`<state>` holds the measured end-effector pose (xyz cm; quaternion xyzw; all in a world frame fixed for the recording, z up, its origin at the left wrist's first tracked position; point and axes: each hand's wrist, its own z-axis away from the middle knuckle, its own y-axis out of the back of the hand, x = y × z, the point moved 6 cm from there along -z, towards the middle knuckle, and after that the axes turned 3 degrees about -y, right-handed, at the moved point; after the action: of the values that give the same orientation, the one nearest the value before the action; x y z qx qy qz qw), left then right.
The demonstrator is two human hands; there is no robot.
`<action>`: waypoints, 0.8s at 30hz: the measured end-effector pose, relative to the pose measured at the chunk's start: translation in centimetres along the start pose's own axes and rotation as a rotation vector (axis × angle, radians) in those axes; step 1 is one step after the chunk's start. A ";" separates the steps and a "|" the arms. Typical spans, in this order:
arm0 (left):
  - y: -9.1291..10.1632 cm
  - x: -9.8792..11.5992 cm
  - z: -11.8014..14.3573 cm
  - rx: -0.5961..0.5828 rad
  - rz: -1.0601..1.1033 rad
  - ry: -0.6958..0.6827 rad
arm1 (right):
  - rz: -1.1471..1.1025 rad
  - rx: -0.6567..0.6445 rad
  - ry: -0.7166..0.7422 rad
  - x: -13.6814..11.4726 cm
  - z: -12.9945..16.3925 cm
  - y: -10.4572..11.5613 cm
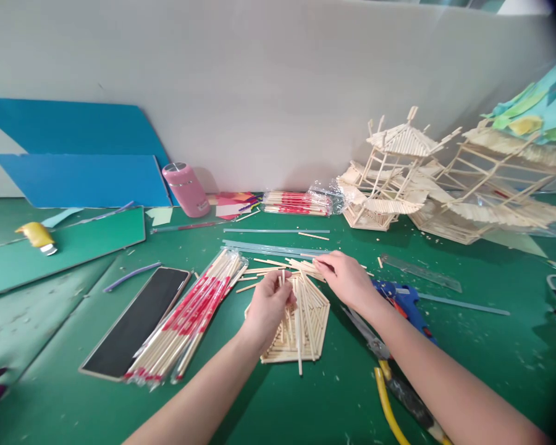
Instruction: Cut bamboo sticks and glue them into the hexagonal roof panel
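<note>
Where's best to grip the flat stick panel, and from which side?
Take the stick panel by its outer border, probably from the right: that edge shows clear of the hands, while the left hand covers part of the left and a stick juts past the near edge.

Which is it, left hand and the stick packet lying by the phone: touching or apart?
Apart. The head view plainly shows a strip of green tabletop between the left hand and the packet.

Many-sided panel (282, 347) of pale wooden sticks: flat, six o'clock of centre. Loose sticks (265, 270): scattered at its twelve. One long stick (299, 346): overhangs its six-o'clock edge.
</note>
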<state>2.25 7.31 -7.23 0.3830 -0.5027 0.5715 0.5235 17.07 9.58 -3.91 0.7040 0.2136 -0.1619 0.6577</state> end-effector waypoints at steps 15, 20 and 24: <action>1.6 -0.6 0.7 0.094 -0.341 -0.172 | 0.097 0.025 -0.011 -0.4 -0.2 -0.8; 2.7 -0.1 1.3 0.092 -0.365 -0.170 | 0.044 0.025 0.011 -1.2 2.9 0.9; 3.7 0.2 2.2 0.057 -0.331 -0.125 | -0.065 -0.011 0.002 -1.1 5.5 1.5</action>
<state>-1.60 5.41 -7.23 0.5099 -0.4483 0.4665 0.5669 17.21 3.90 -2.49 0.6931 0.2380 -0.1814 0.6558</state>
